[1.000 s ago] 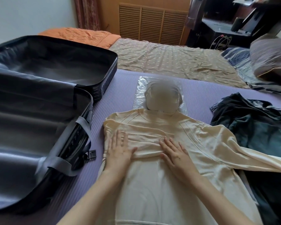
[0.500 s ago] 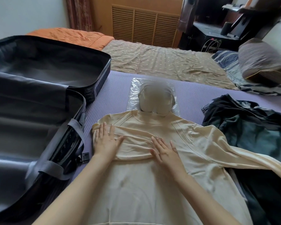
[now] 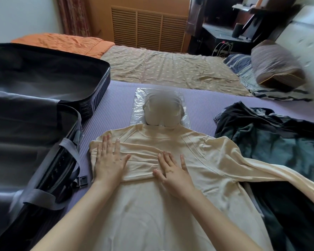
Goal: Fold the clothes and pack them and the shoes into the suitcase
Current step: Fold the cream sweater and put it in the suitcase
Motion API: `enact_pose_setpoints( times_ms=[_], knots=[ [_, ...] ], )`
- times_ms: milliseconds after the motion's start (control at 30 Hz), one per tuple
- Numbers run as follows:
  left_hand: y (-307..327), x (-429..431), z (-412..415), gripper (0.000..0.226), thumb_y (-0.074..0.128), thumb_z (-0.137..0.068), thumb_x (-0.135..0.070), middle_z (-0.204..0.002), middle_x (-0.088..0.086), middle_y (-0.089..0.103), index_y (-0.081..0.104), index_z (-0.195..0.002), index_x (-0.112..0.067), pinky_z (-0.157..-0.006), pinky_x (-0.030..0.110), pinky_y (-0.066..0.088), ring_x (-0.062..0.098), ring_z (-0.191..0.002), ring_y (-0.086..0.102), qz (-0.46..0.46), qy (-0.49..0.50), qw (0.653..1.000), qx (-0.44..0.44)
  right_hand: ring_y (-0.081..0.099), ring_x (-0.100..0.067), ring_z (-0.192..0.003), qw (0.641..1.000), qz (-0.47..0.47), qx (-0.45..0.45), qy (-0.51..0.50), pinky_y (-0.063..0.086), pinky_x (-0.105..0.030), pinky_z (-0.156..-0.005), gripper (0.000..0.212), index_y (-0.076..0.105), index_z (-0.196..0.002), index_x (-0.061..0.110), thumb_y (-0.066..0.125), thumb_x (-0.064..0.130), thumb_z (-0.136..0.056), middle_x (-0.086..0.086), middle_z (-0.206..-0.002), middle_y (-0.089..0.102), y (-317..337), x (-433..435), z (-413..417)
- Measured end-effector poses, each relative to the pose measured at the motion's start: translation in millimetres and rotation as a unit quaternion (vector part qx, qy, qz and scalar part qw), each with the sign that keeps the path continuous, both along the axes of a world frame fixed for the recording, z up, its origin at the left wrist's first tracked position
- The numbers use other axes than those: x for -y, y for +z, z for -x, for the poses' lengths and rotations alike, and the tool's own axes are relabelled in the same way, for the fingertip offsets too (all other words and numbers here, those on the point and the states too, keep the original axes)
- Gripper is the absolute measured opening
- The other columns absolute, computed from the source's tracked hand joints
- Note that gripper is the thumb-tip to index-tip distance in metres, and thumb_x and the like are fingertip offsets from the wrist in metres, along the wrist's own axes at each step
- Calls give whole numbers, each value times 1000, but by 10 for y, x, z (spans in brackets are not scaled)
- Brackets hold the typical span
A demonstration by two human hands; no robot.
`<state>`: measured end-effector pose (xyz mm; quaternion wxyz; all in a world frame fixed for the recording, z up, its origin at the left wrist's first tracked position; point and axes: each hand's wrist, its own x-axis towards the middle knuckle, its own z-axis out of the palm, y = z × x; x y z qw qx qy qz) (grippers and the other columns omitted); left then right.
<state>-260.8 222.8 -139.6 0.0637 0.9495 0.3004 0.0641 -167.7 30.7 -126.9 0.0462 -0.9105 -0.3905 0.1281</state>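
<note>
A cream long-sleeved top (image 3: 198,160) lies flat on the purple bedsheet (image 3: 112,113), its left sleeve folded across the chest and its right sleeve stretched out to the right. My left hand (image 3: 110,161) rests flat with straight fingers on the folded sleeve near the left shoulder. On the sleeve's cuff end at mid-chest my right hand (image 3: 172,172) presses flat. Open and with nothing in it, the black suitcase (image 3: 34,109) stands at the left. A pair of shoes in a clear plastic bag (image 3: 161,109), blurred, lies just beyond the collar.
A heap of dark green and black clothes (image 3: 275,142) lies to the right, partly under the cream sleeve. Beyond the purple sheet are a beige bedspread (image 3: 170,69), an orange blanket (image 3: 62,42) and a pillow (image 3: 274,66). The suitcase strap buckle (image 3: 82,181) hangs near my left wrist.
Both hands have slid a little up and to the left along the folded sleeve, smoothing it. The view has shifted slightly to the right.
</note>
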Motion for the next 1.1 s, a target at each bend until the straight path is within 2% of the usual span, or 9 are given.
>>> enact_pose_setpoints(
  times_ms=[67, 167, 333, 433, 533, 633, 800, 933, 1100],
  knots=[
    [-51, 50, 21, 124, -33, -57, -79, -157, 14, 1, 14, -149, -12, -111, 34, -17, 26, -146, -2, 25, -29, 999, -22, -15, -8, -145, 1000, -10, -11, -4, -21, -39, -113, 63, -3, -152, 23, 20, 51, -100, 4, -159, -9, -42, 14, 16],
    [-88, 79, 61, 130, -42, -37, -80, -157, 5, -17, -9, -149, -22, -105, 33, -24, 19, -144, -16, 49, -4, 997, -59, -17, -7, -144, 999, -23, -31, -10, -20, -35, -113, 64, -4, -152, 25, 21, 51, -100, 5, -159, -11, -94, 35, 24],
    [-33, 91, 40, 95, -4, -73, -76, -157, 7, -16, -5, -150, -22, -114, 40, -11, 21, -145, -14, 55, 4, 995, -82, -13, -8, -145, 998, -42, -47, -8, -18, -35, -113, 63, 1, -152, 24, 25, 50, -100, 4, -160, -7, -55, 26, 5],
    [146, 222, -6, 72, 24, -94, -58, -157, 14, -12, 4, -151, -17, -115, 43, -3, 27, -145, -10, 79, 17, 995, -59, -1, -9, -146, 993, -111, -46, -18, -8, -32, -116, 59, 11, -152, 24, 33, 44, -101, 5, -160, 4, 94, 191, -38],
    [354, 536, -129, 64, 27, -97, -48, -158, 14, 1, 12, -150, -15, -116, 40, 1, 25, -146, -2, 72, -37, 997, 3, 21, -16, -144, 977, -202, 17, -59, 17, -31, -116, 50, 37, -145, 18, 49, 28, -97, 0, -157, 22, 297, 627, -161],
    [494, 932, -294, 58, 29, -99, -45, -157, 8, 13, 21, -149, -17, -116, 36, 3, 21, -146, 3, 115, -100, 988, 38, 39, -22, -134, 955, -246, 93, -140, 28, -34, -111, 37, 58, -128, 15, 59, 16, -91, -3, -145, 43, 508, 1260, -320],
    [556, 1426, -442, 56, 25, -99, -49, -153, 3, 30, 33, -145, -19, -114, 32, 10, 18, -144, 15, 140, -151, 978, 14, 48, -28, -124, 922, -198, 132, -305, 35, -40, -105, 40, 61, -123, 10, 69, 15, -84, -10, -134, 54, 754, 2326, -624],
    [597, 1708, -443, 46, 35, -100, -39, -150, 0, 36, 40, -141, -19, -111, 27, 12, 17, -143, 21, 186, -175, 966, 32, 52, -25, -117, 920, -130, 101, -355, 38, -37, -98, 48, 61, -121, 14, 77, 26, -77, -2, -125, 59, 759, 2863, -682],
    [700, 1954, -444, 40, 44, -98, -33, -137, 4, 52, 52, -132, -14, -102, 22, 27, 16, -129, 44, 244, -203, 942, 108, 57, -31, -104, 893, -156, 121, -405, 40, -38, -88, 24, 70, -104, 16, 72, 19, -81, -10, -106, 68, 692, 3095, -665]
  ],
)
